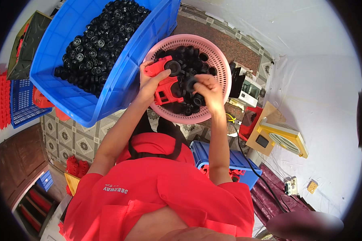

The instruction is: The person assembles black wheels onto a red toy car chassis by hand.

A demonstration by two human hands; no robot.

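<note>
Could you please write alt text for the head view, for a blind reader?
A person's left hand holds a red plastic part and a black ring over a pink basket of round black pieces; the right hand holds another ring. A blue tub with more black pieces stands at upper left.

We see smooth, faintly glossy plastic on the red part [162, 88] over the basket's left edge | matt, rubbery-looking black ring [191, 84] nearer its right edge | smooth, perforated plastic pink basket [223, 76] | shiny black plastic wheels [96, 48] | smooth plastic blue tub [118, 78] | matt cloth red shirt [142, 190] | satiny maroon cloth [275, 190]
</note>
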